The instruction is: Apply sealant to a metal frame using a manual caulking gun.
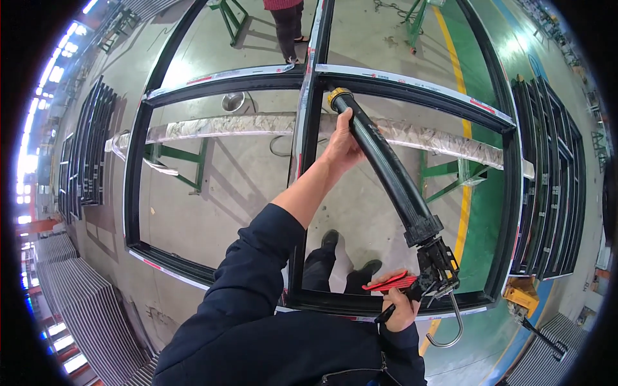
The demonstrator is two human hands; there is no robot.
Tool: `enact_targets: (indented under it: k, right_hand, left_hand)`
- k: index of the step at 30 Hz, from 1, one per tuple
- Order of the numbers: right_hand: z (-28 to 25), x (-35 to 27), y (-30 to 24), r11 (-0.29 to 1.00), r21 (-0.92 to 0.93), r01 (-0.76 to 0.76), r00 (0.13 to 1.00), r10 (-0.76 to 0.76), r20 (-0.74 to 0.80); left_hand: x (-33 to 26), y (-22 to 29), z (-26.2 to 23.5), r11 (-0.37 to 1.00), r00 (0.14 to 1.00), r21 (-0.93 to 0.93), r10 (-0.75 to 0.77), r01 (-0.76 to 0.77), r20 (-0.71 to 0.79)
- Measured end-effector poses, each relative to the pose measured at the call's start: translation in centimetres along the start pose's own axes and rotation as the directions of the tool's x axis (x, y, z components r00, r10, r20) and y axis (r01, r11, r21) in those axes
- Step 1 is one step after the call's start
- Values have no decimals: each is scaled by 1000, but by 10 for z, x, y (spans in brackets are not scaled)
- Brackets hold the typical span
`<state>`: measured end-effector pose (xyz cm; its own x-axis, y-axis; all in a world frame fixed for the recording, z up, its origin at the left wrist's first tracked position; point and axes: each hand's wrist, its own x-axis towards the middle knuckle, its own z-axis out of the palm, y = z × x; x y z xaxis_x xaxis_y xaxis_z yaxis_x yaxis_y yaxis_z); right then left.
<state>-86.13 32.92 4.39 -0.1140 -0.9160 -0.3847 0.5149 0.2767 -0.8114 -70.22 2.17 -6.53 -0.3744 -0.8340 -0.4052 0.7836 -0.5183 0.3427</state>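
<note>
A caulking gun point(389, 168) with a long black barrel lies slantwise before me, its yellow front cap point(339, 96) pointing up and away. My left hand point(346, 145) is wrapped round the barrel close to that cap. At the rear end, my right hand point(399, 307) grips the handle, beside red parts point(393, 282) that look like the trigger. A curved metal hook point(458, 328) sticks out of the back of the gun. The nozzle end is near the crossing of the bars of a large black window frame point(309, 119), whose edges carry strips of white printed film.
A wrapped beam point(222, 126) on green trestles point(180, 154) runs under the frame. A metal bucket point(234, 101) stands on the floor beyond it. Stacked frames point(550, 180) lean at both sides. Another person point(288, 26) stands at the far side. A yellow tool point(521, 294) is at right.
</note>
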Motion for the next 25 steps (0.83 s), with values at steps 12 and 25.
enact_targets:
  k: [12,25]
  right_hand:
    - [11,4,-55,998,43,-53,994,56,-90]
    - [19,22,-158,854,-462,-238,970,188,-152]
  left_hand:
    - [4,-3,15,996,997,-77,49,-54,-61]
    - [0,-4,50,971,980,-176,139,-163,-140]
